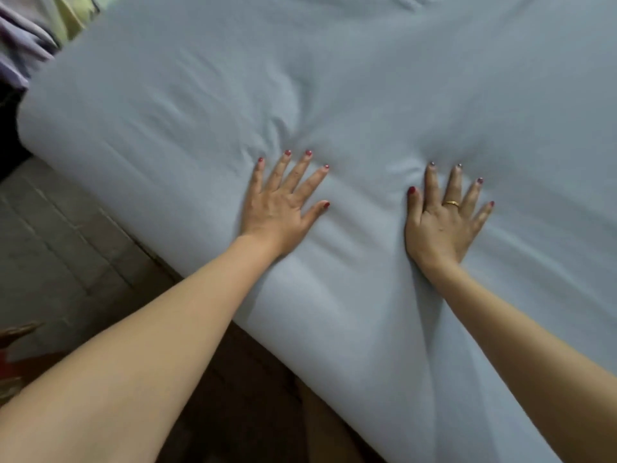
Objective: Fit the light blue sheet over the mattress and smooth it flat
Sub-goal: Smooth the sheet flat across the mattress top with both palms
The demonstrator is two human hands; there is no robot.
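Both hands flat on sheet, near mattress edge.

Light blue sheet [367,95] covers the mattress [350,329] from 12 to 5 o'clock; creases gather between the hands. Left hand [283,205], centre frame: fingers straight, spread wide, palm pressing the sheet, gripping nothing. Right hand [444,222], toward 3 o'clock: same, gold ring [450,203] on one finger. Tiled floor [66,235] at 9 o'clock.

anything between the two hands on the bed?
Head view: only light blue sheet, creased into soft folds, between the flat left hand and the right hand. Nothing else lies there.
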